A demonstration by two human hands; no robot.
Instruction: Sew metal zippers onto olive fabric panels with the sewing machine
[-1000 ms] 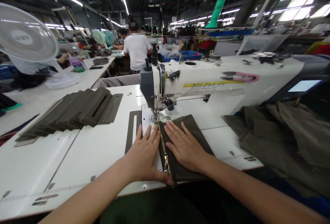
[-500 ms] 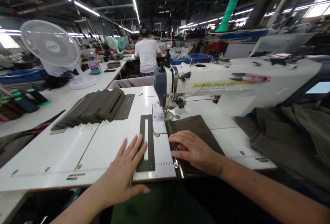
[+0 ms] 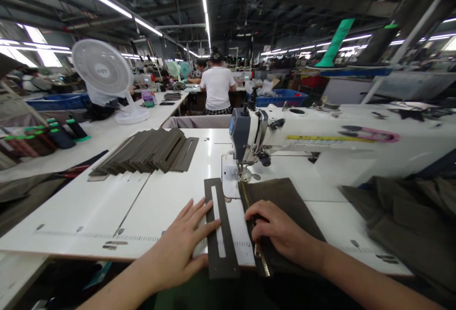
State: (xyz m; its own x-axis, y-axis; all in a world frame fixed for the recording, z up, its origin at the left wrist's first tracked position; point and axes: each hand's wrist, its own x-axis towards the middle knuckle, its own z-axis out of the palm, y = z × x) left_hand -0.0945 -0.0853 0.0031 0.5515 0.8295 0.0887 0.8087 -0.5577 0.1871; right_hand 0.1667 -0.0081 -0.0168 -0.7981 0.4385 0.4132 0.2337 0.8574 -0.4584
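My left hand (image 3: 187,243) lies with its fingers spread over the left side of a dark olive slotted strip (image 3: 211,238). The strip's near end reaches past the front edge of the table. My right hand (image 3: 276,229) has its fingers curled and pinched on a dark olive fabric piece (image 3: 281,191) along its brass zipper (image 3: 261,257). This fabric lies just right of the strip, its far edge close to the needle area of a white sewing machine (image 3: 245,141). What sits under my right fingertips is partly hidden.
A fanned stack of slotted strips (image 3: 142,153) lies at the table's left. Loose olive fabric (image 3: 395,219) is heaped on the right. A white fan (image 3: 103,70) and thread cones (image 3: 60,136) stand further left. A person in a white shirt (image 3: 217,86) is ahead.
The slotted strip has slid toward me, over the table's edge, with my left hand on it. My right fingers have closed more on the zippered fabric. The camera view has shifted.
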